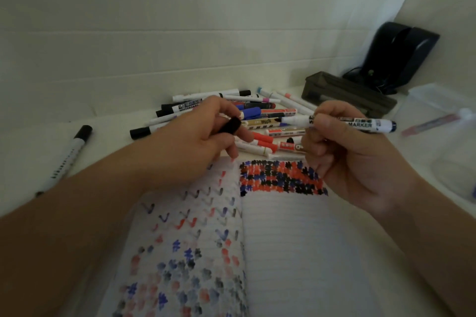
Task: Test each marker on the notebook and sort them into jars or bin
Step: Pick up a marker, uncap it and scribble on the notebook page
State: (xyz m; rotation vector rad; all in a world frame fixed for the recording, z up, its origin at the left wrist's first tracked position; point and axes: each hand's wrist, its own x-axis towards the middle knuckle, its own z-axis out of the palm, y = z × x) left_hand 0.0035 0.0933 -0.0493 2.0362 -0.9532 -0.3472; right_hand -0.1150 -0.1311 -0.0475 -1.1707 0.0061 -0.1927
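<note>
My right hand (345, 159) grips a white marker (360, 123) with "MARKER" printed on its barrel; it lies level, its bare white tip pointing left. My left hand (195, 141) pinches the black cap (230, 126) a short way left of that tip. Both hands hover above the far edge of an open lined notebook (296, 252). Its right page carries a dense patch of red, blue and black marks at the top; its left page is covered in faded ticks and blots. A heap of markers (257, 116) lies behind the hands.
A lone black-capped marker (69, 157) lies on the table at the left. A dark tray (347, 92) and a black device (401, 56) stand at the back right. Clear plastic containers (443, 110) sit at the right edge, one holding a marker.
</note>
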